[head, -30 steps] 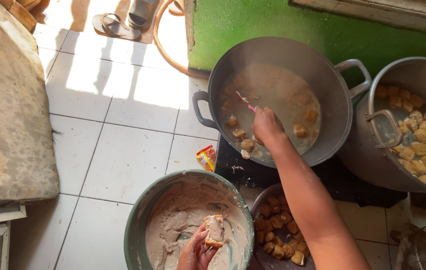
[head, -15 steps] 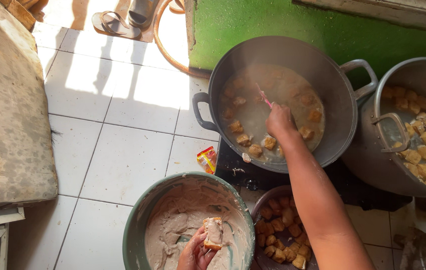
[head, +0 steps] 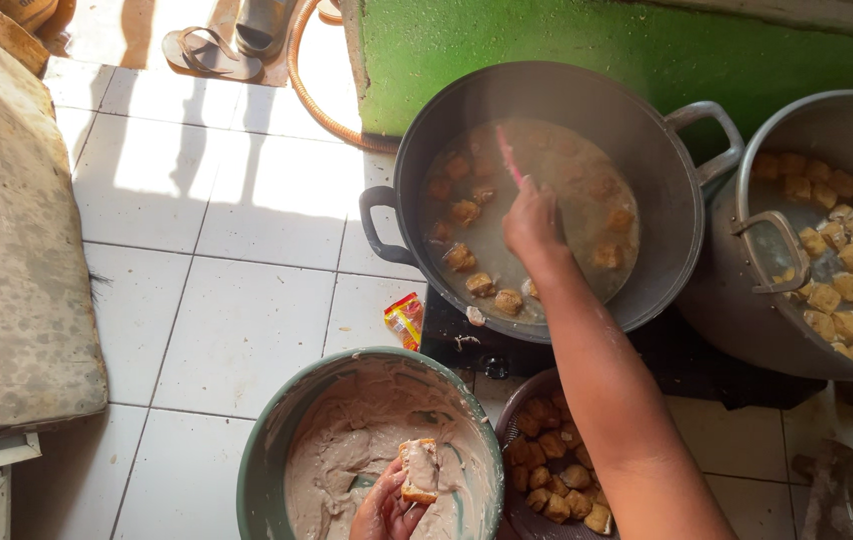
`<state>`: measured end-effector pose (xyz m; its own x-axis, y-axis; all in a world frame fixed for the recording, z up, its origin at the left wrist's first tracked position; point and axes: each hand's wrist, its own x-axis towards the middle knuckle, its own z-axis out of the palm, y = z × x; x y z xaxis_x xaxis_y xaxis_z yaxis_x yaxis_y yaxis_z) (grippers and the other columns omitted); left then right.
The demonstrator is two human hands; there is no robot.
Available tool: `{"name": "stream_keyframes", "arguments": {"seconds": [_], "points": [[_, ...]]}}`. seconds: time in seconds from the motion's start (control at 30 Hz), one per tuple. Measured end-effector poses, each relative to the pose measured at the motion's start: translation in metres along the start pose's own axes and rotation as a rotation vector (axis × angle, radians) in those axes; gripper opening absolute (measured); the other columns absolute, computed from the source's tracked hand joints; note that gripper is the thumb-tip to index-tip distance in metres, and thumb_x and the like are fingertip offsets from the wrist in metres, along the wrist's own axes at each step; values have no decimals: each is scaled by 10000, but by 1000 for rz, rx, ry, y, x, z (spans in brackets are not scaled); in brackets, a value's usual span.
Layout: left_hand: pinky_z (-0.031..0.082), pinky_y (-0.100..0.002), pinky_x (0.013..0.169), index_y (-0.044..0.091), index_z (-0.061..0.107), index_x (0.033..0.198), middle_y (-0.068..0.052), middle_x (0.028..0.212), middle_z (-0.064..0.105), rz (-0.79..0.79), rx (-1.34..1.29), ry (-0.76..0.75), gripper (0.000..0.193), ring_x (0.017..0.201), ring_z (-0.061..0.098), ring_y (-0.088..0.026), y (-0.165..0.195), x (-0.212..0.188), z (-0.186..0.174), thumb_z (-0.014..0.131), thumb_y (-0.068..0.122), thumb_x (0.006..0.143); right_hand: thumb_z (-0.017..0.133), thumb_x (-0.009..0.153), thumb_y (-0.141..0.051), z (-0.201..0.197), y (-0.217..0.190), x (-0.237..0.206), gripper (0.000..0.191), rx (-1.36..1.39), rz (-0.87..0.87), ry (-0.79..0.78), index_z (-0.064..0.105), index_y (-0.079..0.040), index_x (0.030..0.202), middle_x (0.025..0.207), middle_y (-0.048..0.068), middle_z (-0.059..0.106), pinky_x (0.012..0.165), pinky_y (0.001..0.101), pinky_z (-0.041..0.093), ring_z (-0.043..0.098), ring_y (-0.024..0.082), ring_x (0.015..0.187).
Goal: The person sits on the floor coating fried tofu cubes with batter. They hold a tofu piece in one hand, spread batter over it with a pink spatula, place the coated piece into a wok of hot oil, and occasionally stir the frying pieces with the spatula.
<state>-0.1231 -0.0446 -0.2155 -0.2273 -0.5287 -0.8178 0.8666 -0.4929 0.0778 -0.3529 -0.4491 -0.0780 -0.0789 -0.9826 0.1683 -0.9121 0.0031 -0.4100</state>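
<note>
The fingers of the right hand [head: 532,222] are closed around a thin pink stick [head: 509,160], whose upper end pokes out above the knuckles and points away from the person. This hand hangs over the middle of a large dark wok [head: 647,130] full of cloudy oil, and browned frying pieces [head: 465,212] float to the left of and below the fingers, with a few more to their right. The right forearm runs back from the wok toward the lower edge of the view.

The fingers of the left hand [head: 387,510] are curled around a battered tofu piece [head: 419,470], gripping it from below so that its pale, coated top faces up. That piece sits just above the thick grey batter inside a green bowl [head: 267,450], which stands on the white tiled floor [head: 227,300] well below the right hand.

Just to the right of the left hand, partly hidden under the right forearm, a round basket [head: 509,420] holds plain fried tofu cubes [head: 547,470]. Far to the right of the right hand, a big metal pot [head: 817,130] with a handle holds more golden cubes. A small red and yellow packet [head: 405,318] lies on the floor between the wok and the green bowl. Above and left of the wok, a pair of sandals [head: 209,52] rests in the sunlight, beside a curve of orange hose [head: 307,95].
</note>
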Motion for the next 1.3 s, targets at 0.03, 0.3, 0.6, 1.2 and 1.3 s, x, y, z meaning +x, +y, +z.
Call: {"name": "stream_keyframes", "arguments": {"seconds": [0.03, 0.3, 0.6, 1.2, 1.3], "points": [[565, -503, 1001, 28, 475, 1472, -223, 1363, 641, -3, -2, -20, 592, 1181, 686, -327, -1, 1, 0, 572, 116, 894, 620, 872, 4, -2, 8, 2, 333, -25, 19, -25, 596, 68, 1198, 1138, 339, 617, 944, 497, 506, 624, 484, 1078], [574, -461, 991, 26, 486, 1464, -193, 1338, 664, -10, 65, -92, 594, 1170, 686, -295, -3, -1, 6, 578, 134, 888, 606, 860, -5, -21, 47, 10, 327, 54, 160, -56, 611, 40, 1184, 1147, 356, 643, 941, 529, 488, 611, 510, 1108], [558, -412, 978, 22, 488, 1468, -163, 1312, 680, 106, 210, -121, 575, 1139, 695, -250, -18, -50, 47, 548, 189, 921, 535, 1070, -163, -140, 59, -102, 143, 1151, 250, -223, 588, -68, 1164, 785, -37, 537, 506, 231, 351, 414, 49, 573], [538, -275, 972, 21, 507, 1464, -56, 1274, 676, 350, 345, -553, 460, 1129, 670, -114, -73, -230, 109, 502, 155, 1024, 461, 1077, -210, -179, -27, -480, 327, 1239, 202, -360, 621, 15, 1253, 888, -24, 535, 688, 208, 390, 448, 62, 776], [397, -195, 741, -26, 531, 1562, -36, 1203, 638, 431, 464, -670, 449, 893, 501, -35, -80, -241, 100, 525, 150, 1149, 468, 1081, -179, -185, -30, -488, 277, 983, -31, -304, 643, 0, 1200, 951, 8, 598, 768, 220, 444, 528, 81, 849]]}}
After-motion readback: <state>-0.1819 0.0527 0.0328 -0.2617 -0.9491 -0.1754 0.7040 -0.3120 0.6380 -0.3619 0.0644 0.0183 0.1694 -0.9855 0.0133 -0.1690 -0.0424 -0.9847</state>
